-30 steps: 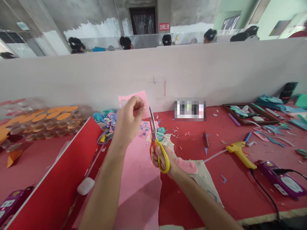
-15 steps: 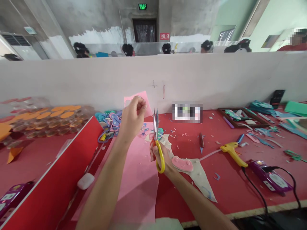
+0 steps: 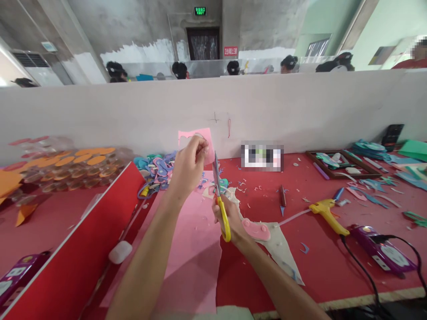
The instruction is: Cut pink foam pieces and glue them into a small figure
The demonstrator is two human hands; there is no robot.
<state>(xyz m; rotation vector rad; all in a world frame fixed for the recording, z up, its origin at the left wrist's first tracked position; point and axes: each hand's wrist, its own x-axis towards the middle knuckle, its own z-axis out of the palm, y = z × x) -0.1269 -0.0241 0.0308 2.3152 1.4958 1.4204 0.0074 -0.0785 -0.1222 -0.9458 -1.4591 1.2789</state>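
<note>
My left hand (image 3: 188,166) is raised over the table, thumb and fingertips pinched on the lower edge of a small pink foam piece with cut-out holes (image 3: 196,138); the piece stands upright in front of the white partition wall (image 3: 300,106). My right hand (image 3: 230,220) is just right of it and nearer, fingers closed through the loops of yellow-and-orange-handled scissors (image 3: 220,195). Blades point up and far, tips just beside the pink piece's right edge. Can't tell if the blades are touching the foam.

Under both forearms: a large pink foam sheet (image 3: 193,258) lying flat on the red table (image 3: 300,266). Right of my right wrist, a pink oval foam cut-out (image 3: 256,230) sits on a cream triangular scrap sheet (image 3: 283,253).

Farther out, right: a dark red pen (image 3: 282,195), a yellow glue gun (image 3: 328,215) with a white stick at its back, then a purple device with a black cable (image 3: 383,249) near the table edge. Far right: a brown wooden tray (image 3: 340,162) with teal and white offcuts, more teal scraps around it.

Left: a red board (image 3: 80,249) tilted up, with a white rounded block (image 3: 120,252) against its right side. Far left: a clear bag of orange discs (image 3: 66,169). Between bag and left hand: a heap of blue and pink foam shapes (image 3: 155,169). Small paper shavings are scattered over the table past the scissors.
</note>
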